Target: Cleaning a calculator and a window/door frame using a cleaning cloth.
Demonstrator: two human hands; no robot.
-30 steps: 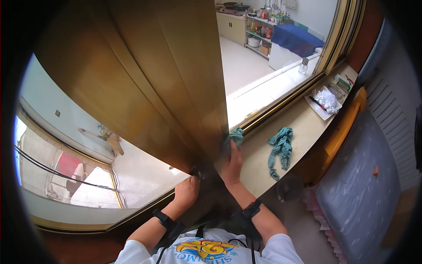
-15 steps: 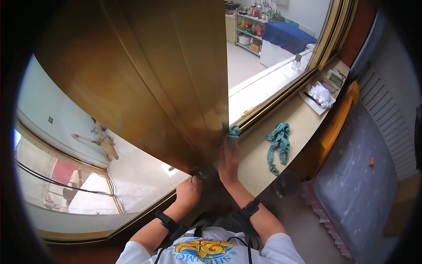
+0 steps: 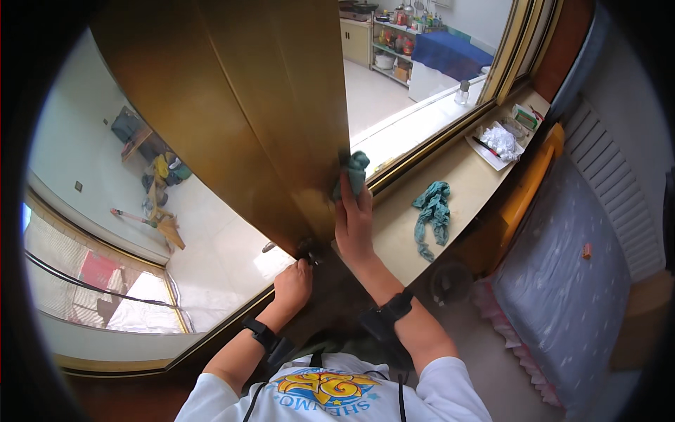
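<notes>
My right hand [image 3: 355, 228] presses a bunched teal cloth [image 3: 358, 169] against the edge of a tall glossy brown door [image 3: 239, 91]. Its fingers point up along that edge, with the cloth under their tips. Lower down, my left hand [image 3: 293, 285] is closed at the dark door handle [image 3: 307, 252]; its fingertips are partly hidden. A second teal cloth [image 3: 432, 214] lies crumpled on the cream ledge [image 3: 394, 235], to the right of my right hand and apart from it.
A white tray [image 3: 489, 156] with crumpled white paper sits farther along the ledge. On the sill stands a small glass jar [image 3: 462, 93]. A bed [image 3: 569, 274] with an orange wooden frame is at right. Through the opening, shelves [image 3: 394, 53] hold kitchen things.
My right hand and its cloth have moved up the door's edge. The door appears narrower and shifted, showing more of the room at left. My left hand stays by the handle.
</notes>
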